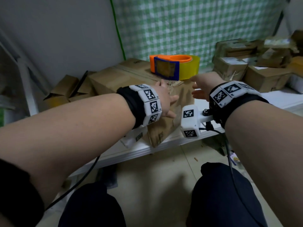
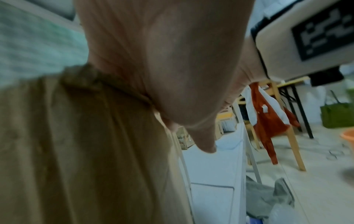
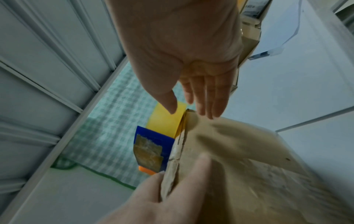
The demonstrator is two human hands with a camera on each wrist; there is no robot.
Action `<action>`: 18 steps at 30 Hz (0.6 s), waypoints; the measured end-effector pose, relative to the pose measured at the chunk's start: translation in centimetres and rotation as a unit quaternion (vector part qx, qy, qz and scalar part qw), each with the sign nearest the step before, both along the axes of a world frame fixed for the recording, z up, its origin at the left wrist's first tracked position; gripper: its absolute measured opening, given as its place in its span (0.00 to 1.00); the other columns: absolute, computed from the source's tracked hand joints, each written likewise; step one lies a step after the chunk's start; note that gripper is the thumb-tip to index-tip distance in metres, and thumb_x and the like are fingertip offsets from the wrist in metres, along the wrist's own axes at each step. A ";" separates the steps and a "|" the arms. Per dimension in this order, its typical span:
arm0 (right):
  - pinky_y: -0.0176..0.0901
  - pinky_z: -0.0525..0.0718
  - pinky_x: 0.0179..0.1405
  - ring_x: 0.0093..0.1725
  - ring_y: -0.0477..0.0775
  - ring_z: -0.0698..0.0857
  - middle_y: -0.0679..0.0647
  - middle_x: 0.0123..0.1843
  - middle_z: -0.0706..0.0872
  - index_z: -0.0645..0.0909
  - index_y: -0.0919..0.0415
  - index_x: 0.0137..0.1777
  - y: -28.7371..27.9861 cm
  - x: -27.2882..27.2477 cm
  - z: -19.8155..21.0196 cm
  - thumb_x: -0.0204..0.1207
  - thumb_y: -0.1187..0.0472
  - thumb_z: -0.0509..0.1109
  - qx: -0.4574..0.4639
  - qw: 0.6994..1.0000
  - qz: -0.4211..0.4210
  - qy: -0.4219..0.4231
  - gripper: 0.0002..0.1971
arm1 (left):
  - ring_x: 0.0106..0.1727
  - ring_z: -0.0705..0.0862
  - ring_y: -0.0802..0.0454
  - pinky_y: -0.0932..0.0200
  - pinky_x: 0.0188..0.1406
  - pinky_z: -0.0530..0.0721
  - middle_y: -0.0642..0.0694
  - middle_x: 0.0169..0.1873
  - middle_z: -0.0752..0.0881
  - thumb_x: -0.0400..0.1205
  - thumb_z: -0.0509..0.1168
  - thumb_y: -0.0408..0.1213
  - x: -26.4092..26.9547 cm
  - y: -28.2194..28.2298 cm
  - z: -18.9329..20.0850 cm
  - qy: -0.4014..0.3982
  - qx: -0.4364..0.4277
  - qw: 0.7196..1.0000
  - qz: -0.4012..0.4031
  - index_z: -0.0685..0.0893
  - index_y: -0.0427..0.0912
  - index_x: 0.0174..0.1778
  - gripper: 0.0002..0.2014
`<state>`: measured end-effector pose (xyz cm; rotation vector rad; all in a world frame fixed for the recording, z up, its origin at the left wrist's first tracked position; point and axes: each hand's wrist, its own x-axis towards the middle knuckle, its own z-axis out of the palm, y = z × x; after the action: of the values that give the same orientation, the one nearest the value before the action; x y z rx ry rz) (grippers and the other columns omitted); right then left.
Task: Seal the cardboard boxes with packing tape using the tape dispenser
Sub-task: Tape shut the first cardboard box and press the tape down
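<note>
A brown box (image 1: 118, 79) stands at the front edge of the bench (image 1: 164, 143). An orange-and-blue dispenser (image 1: 165, 67) holding a yellow tape roll (image 1: 191, 68) lies flat on top.

One tape dispenser (image 1: 165, 68), one tape roll (image 1: 190, 69), one large box (image 1: 111, 79), and two hands: left hand (image 1: 164, 100), right hand (image 1: 203, 84)

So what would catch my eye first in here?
The bright orange and blue tape dispenser with its yellow roll, sitting on top of the cardboard box in the middle of the head view. Next, two bare hands reaching at that box: the left hand rests over its near edge, and the right hand is open just to its right. Both wrists wear bands of black-and-white square markers.
</note>
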<state>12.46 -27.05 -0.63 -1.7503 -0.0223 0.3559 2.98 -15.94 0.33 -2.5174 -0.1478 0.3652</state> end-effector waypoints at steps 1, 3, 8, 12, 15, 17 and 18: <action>0.53 0.88 0.47 0.45 0.57 0.84 0.55 0.44 0.78 0.73 0.62 0.64 0.0 0.1 0.3 0.74 0.56 0.70 0.005 0.999 -0.026 -0.019 0.21 | 0.80 0.55 0.33 0.38 0.70 0.69 0.31 0.81 0.43 0.78 0.50 0.69 0.0 0.0 0.2 -0.014 -0.013 1.000 0.001 0.39 0.57 0.82 0.42; 0.58 0.88 0.51 0.45 0.56 0.83 0.53 0.47 0.78 0.66 0.54 0.73 0.3 0.1 1.0 0.71 0.56 0.72 0.002 0.996 -0.064 -0.070 0.31 | 0.78 0.61 0.33 0.40 0.67 0.72 0.31 0.81 0.46 0.78 0.51 0.69 0.2 -0.2 0.4 -0.034 -0.034 0.999 0.005 0.39 0.55 0.83 0.43; 0.57 0.83 0.61 0.63 0.59 0.78 0.56 0.74 0.70 0.57 0.43 0.81 1.9 0.0 1.5 0.67 0.60 0.73 -0.036 0.987 0.014 -0.158 0.43 | 0.79 0.59 0.31 0.36 0.67 0.72 0.33 0.81 0.38 0.79 0.51 0.68 0.6 -0.5 0.5 0.013 -0.009 1.000 0.025 0.46 0.56 0.84 0.40; 0.62 0.77 0.68 0.72 0.62 0.74 0.59 0.79 0.67 0.37 0.45 0.84 1.7 0.4 0.0 0.61 0.59 0.81 -0.023 0.996 0.034 -0.082 0.62 | 0.81 0.54 0.33 0.38 0.73 0.66 0.34 0.81 0.35 0.82 0.47 0.66 0.0 0.3 1.2 0.052 -0.025 0.998 -0.001 0.51 0.61 0.82 0.33; 0.60 0.73 0.72 0.75 0.59 0.71 0.56 0.80 0.66 0.31 0.51 0.83 1.5 0.7 -1.3 0.62 0.53 0.84 -0.036 0.996 0.061 -0.061 0.67 | 0.79 0.62 0.42 0.51 0.72 0.67 0.37 0.83 0.49 0.86 0.51 0.54 -0.6 1.5 2.7 0.056 -0.144 0.988 -0.027 0.61 0.58 0.81 0.25; 0.62 0.71 0.73 0.76 0.59 0.69 0.56 0.81 0.65 0.31 0.53 0.83 1.6 0.7 -1.9 0.61 0.45 0.83 -0.044 0.995 0.066 -0.063 0.68 | 0.69 0.74 0.49 0.57 0.63 0.73 0.44 0.73 0.73 0.84 0.60 0.43 -0.9 2.3 3.9 0.008 -0.258 0.965 -0.040 0.74 0.50 0.74 0.20; 0.65 0.70 0.73 0.76 0.60 0.69 0.56 0.80 0.65 0.33 0.53 0.83 1.8 0.6 -2.2 0.58 0.41 0.83 -0.049 0.994 0.070 -0.064 0.68 | 0.62 0.78 0.50 0.57 0.57 0.76 0.46 0.65 0.80 0.81 0.64 0.40 -1.0 2.8 4.2 -0.036 -0.302 0.952 -0.042 0.78 0.46 0.68 0.18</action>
<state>13.08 -25.22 -2.82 -1.8713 -0.2241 0.3506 1.97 -13.15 4.56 -3.1313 0.0551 0.3177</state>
